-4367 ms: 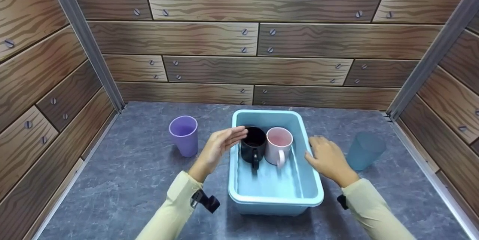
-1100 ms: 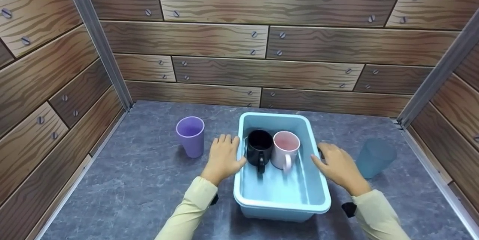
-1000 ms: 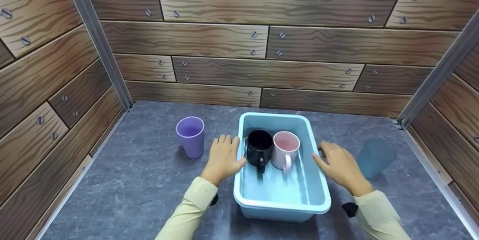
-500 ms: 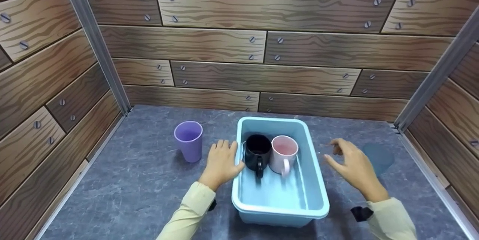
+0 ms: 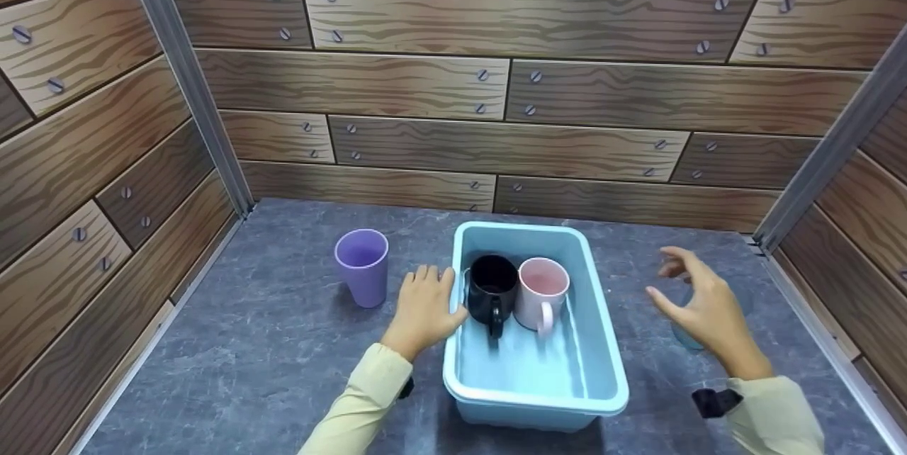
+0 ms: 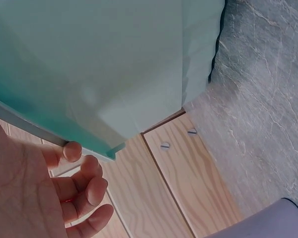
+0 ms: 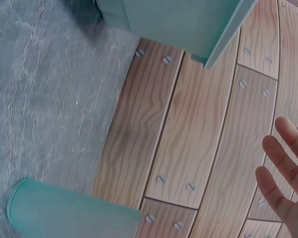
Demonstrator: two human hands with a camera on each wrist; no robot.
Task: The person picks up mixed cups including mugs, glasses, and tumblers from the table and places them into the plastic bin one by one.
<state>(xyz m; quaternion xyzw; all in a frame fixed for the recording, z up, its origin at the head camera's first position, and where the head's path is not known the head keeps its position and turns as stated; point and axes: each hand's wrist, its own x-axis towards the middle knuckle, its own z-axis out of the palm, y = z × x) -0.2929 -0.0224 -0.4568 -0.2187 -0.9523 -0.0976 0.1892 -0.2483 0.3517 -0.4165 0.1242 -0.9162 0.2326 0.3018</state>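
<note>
A light blue plastic tub [image 5: 536, 409] stands mid-table in the head view. Inside it, a black mug [image 5: 492, 286] and a pink mug [image 5: 542, 292] stand upright side by side, handles toward me. My left hand [image 5: 423, 311] holds the tub's left rim, thumb over the edge; the left wrist view shows its fingers curled below the rim [image 6: 44, 135]. To the right of the tub, my right hand [image 5: 712, 313] hovers with thumb and fingers spread, holding nothing. It hides most of a translucent teal cup [image 5: 687, 338], which shows better in the right wrist view as a teal cup [image 7: 72, 210].
A purple cup [image 5: 363, 271] stands upright left of the tub, close to my left hand. Wood-patterned walls [image 5: 453, 86] border the dark marbled tabletop [image 5: 262, 341] at the back and sides.
My left hand went from beside the black mug to the tub's left rim and stayed there. My right hand let go of the right rim and moved right, in front of the teal cup.
</note>
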